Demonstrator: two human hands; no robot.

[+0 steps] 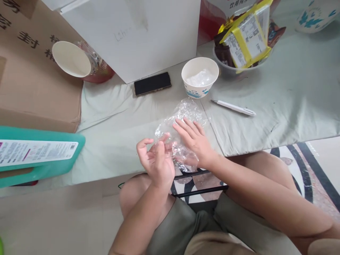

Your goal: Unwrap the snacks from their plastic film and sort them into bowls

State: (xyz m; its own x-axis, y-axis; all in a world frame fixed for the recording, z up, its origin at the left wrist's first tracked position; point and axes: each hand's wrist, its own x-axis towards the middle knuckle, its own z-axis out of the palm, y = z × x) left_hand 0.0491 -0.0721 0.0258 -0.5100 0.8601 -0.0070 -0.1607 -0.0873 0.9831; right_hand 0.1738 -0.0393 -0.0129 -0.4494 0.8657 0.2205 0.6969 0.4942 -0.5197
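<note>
A crumpled sheet of thin clear plastic (183,124) spreads between my hands at the table's front edge, partly hanging over it. My left hand (159,161) is palm up at its left side, fingers loosely bent and apart, some fingertips touching or behind the plastic. My right hand (198,145) lies over the plastic with its fingers stretched out; its thumb side is partly covered by the film. Just beyond stands a white paper bowl (199,90) with blue print, holding more crumpled clear plastic (202,78).
A black phone (152,84) lies left of the bowl, a white pen (235,107) right of it. Behind are a clear bowl (225,66) of packaged snacks, a white box (159,39) and a paper cup (71,60). A carton (39,92) and a green jug (77,138) stand left.
</note>
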